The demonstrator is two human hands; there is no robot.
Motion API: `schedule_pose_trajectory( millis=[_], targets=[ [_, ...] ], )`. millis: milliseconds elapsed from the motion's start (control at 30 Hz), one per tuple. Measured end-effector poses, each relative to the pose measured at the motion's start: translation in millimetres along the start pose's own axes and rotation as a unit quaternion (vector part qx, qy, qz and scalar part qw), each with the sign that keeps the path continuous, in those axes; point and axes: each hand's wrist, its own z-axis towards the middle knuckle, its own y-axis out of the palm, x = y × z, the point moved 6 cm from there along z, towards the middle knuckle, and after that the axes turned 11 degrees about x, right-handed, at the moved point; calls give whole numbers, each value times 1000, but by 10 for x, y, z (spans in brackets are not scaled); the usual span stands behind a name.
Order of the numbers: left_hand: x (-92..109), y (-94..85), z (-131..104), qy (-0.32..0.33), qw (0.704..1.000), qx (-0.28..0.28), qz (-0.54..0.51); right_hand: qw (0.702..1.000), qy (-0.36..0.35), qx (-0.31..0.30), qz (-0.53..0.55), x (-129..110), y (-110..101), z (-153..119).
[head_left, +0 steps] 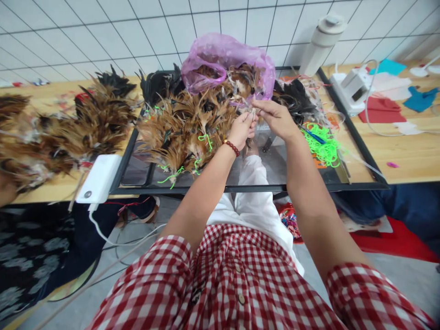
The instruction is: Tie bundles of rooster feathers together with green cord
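From the hands, a white power bank (99,178) lies at eight o'clock, green cord (325,149) past three. The left hand (241,130) pinches a small pale piece (253,112); the right hand (277,120) meets it, grip unclear. Brown feathers (184,128) heap at nine, a purple bag (228,46) at eleven

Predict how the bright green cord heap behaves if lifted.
The green cord would probably sag limply, given its thin, curling strands. Its overlapping loops may snag and lift together, and the blue tool on top could slide off.
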Motion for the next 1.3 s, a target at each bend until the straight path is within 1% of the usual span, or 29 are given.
schedule_pose_trajectory(
  millis=[200, 300, 467, 600, 700, 800, 867, 967, 1067, 1133, 1200, 1233, 1300],
  targets=[
    [11, 1, -11, 13, 1000, 4, 15, 999, 3, -3, 34, -35, 7, 4],
    [18, 3, -22, 11, 1000, -2, 21, 998, 20, 1, 61, -8, -10, -2],
    [39, 37, -67, 10, 999, -34, 20, 989, 63, 19, 136, 48, -38, -15],
    [51, 73, -133, -12, 998, -63, 10, 982, 68, 26, 177, 17, -43, -15],
    [66, 90, -179, -26, 996, -84, 14, 978, 69, 16, 198, 0, -40, -11],
    [63, 92, -192, -36, 995, -91, 21, 976, 74, 1, 206, 1, -28, -15],
    [54, 89, -182, -33, 995, -87, 23, 980, 82, -1, 183, 7, -21, -24],
    [46, 77, -158, -10, 997, -73, 35, 989, 88, 6, 120, 11, -8, -35],
    [54, 46, -133, 8, 997, -53, 61, 995, 63, 23, 69, 36, -10, -15],
    [89, 0, -109, 18, 998, -24, 61, 996, 51, 58, 33, 110, -65, 10],
    [153, -65, -77, 33, 998, 18, 40, 994, 55, 96, -21, 226, -153, 21],
    [189, -101, -61, 42, 998, 41, 26, 991, 61, 105, -55, 286, -188, 17],
    [253, -166, -32, 59, 995, 83, -4, 985, 74, 98, -121, 379, -204, -12]
  ],
)
